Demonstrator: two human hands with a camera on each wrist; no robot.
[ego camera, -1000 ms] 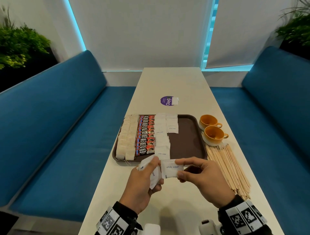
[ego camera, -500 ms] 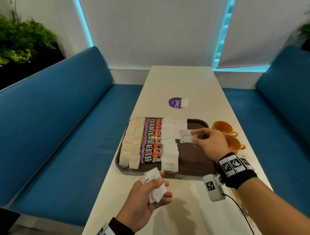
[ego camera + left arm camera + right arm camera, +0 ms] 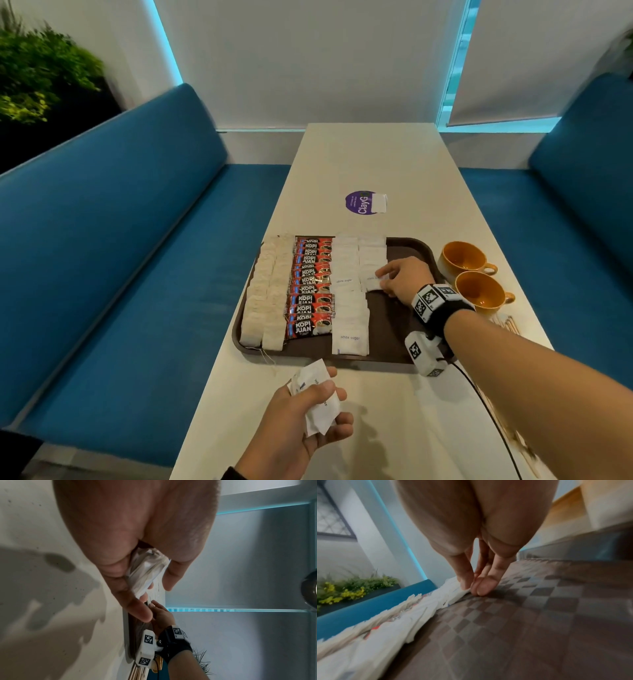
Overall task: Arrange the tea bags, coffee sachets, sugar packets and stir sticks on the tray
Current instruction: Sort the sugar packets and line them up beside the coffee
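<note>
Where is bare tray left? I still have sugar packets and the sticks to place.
The tray is bare on its right side, between the sugar packets and the right rim, nearer you than the right hand. The left side is packed: tea bags, then coffee sachets.

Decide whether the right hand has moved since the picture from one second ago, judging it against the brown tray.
Yes. The right hand has moved from in front of the tray's near edge forward over it, lowering a sugar packet onto the second sugar column.

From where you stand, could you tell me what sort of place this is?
Probably a café or office pantry booth: blue upholstered benches flank a long white table holding a brown serving tray and two orange cups.
</note>
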